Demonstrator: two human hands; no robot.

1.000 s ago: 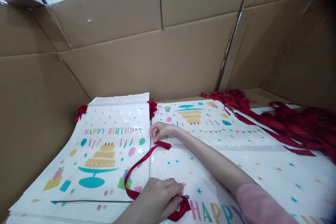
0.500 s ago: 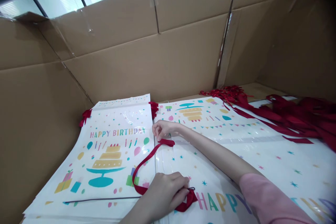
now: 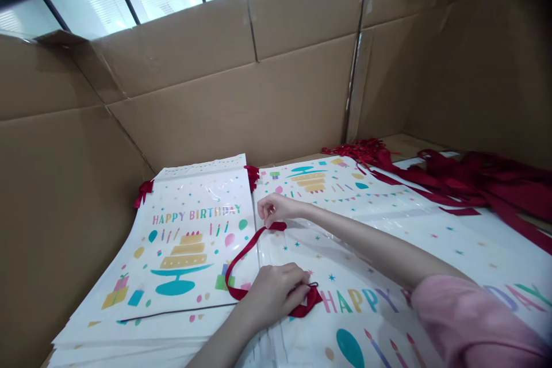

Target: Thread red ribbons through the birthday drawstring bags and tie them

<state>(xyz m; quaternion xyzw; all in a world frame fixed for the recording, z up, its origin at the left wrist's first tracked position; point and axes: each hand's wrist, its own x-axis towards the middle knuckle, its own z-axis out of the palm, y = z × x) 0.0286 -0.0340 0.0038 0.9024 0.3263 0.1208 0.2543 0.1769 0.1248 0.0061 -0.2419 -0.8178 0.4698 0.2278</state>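
Observation:
A dark red ribbon [image 3: 241, 255] curves across the seam between two stacks of white "HAPPY BIRTHDAY" plastic bags. My left hand [image 3: 273, 294] pinches its near end, bunched at the top of the right-hand bag [image 3: 371, 241]. My right hand [image 3: 272, 208], arm stretched forward in a pink sleeve, grips the ribbon's far end against that same bag. The left stack of bags [image 3: 185, 241] lies flat with its cake print up and red ribbon tufts at its far corners.
Tall cardboard walls [image 3: 241, 80] enclose the work surface on the left, back and right. A heap of loose red ribbons [image 3: 466, 181] lies at the back right on further bags. Windows with blinds show above the cardboard.
The view has shifted, so bags and hands sit slightly higher and to the right in frame. Both hands keep their grip on the ribbon; its loop looks a little tighter.

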